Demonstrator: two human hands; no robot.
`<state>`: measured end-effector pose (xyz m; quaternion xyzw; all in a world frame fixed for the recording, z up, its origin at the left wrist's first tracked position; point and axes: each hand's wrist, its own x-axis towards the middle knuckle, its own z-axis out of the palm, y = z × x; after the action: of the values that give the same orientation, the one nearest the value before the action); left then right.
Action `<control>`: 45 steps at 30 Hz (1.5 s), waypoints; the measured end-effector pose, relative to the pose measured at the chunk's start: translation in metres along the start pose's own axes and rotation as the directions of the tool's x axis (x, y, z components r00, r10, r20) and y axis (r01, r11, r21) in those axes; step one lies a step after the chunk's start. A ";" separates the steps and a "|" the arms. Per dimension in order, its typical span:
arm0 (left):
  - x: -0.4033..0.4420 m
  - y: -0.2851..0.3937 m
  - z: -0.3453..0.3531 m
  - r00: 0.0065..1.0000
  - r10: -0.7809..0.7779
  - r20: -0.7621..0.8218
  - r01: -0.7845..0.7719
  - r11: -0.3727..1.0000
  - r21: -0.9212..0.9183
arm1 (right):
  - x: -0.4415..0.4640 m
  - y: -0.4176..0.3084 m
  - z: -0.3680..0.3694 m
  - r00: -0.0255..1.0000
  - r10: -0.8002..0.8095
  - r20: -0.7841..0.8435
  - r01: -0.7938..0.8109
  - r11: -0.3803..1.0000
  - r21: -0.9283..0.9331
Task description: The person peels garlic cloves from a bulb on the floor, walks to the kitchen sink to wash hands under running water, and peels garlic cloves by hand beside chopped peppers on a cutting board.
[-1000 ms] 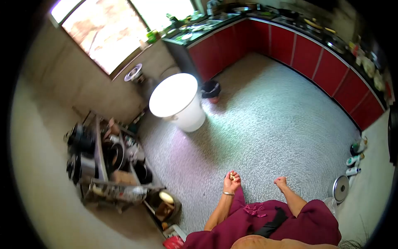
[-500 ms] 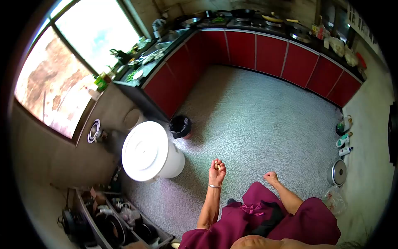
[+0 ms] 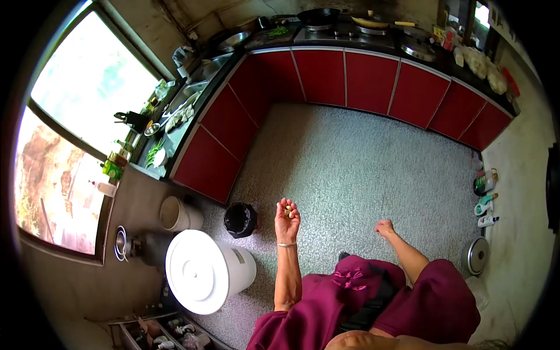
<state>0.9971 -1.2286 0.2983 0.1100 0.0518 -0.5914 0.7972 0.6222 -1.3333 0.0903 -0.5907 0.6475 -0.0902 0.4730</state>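
Observation:
My left hand (image 3: 287, 226) is held out palm up, its fingers curled around a few small pale garlic cloves (image 3: 289, 212). A bracelet circles that wrist. To the right, my right hand (image 3: 383, 227) hangs over the floor in a loose fist; whatever may be inside it is hidden. Neither hand touches the things around it. Nearest to my left hand are a black-lined bin (image 3: 240, 220) and a large white lidded bucket (image 3: 195, 274), both on its left.
Red cabinets (image 3: 367, 79) with a dark counter run along the far side. They carry a stove (image 3: 344, 38), a yellow pan (image 3: 371, 22), a sink (image 3: 192, 90) and green vegetables (image 3: 155, 153). Bottles (image 3: 484, 204) and a lidded pot (image 3: 477, 256) line the right wall.
The view has moved forward and turned, so the cabinets, bin and bucket sit differently in it. My left hand has shifted left and up in view, with the garlic cloves still in it.

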 end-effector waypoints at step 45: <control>0.740 0.321 0.148 0.968 0.250 -0.037 -0.253 0.954 -0.161 | 0.646 -0.702 0.080 0.852 -0.172 0.494 0.049 0.966 0.252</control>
<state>1.5150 -1.8646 0.3211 0.0543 0.0923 -0.4780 0.8718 1.2506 -2.0484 0.1952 -0.5708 0.4481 -0.0317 0.6873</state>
